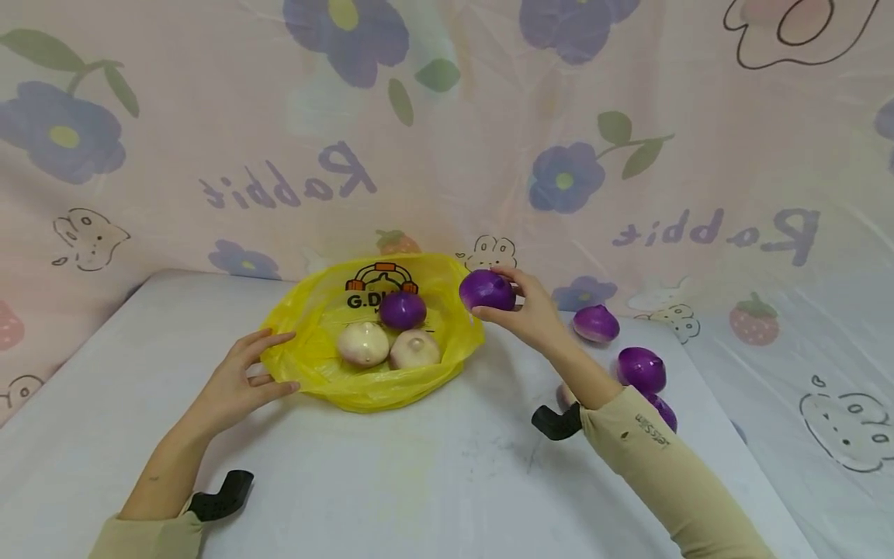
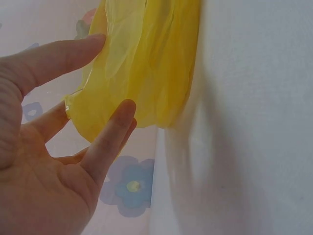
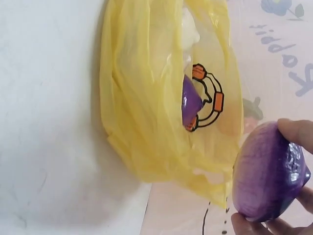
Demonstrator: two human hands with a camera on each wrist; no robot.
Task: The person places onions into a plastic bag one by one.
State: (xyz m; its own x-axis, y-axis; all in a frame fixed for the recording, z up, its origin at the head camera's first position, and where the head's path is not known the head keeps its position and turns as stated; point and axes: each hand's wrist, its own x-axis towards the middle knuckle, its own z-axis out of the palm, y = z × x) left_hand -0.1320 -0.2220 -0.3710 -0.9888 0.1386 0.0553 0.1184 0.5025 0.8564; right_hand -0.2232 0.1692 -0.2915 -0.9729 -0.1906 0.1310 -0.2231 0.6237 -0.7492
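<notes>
A yellow plastic bag [image 1: 405, 394] lies with its mouth spread toward me; inside it are one purple onion [image 1: 403, 310] and two whitish onions [image 1: 364, 344]. At the bag's left side is my left hand [image 1: 233, 384], its fingers spread and fairly straight, fingertips touching the thin plastic [image 2: 142, 63]. My right hand [image 1: 527, 312] holds another purple onion [image 1: 485, 291] between thumb and fingers, just off the bag's upper right rim. In the right wrist view, this onion [image 3: 269, 171] is beside the bag, and its pointed tip faces the palm.
Right of the bag on the white table [image 1: 335, 481] are more purple onions: one at the back [image 1: 596, 323], one nearer [image 1: 641, 370] and one partly behind the right sleeve [image 1: 662, 411]. A pale onion [image 1: 566, 396] is mostly hidden by the forearm. A patterned cloth [image 1: 447, 155] hangs behind.
</notes>
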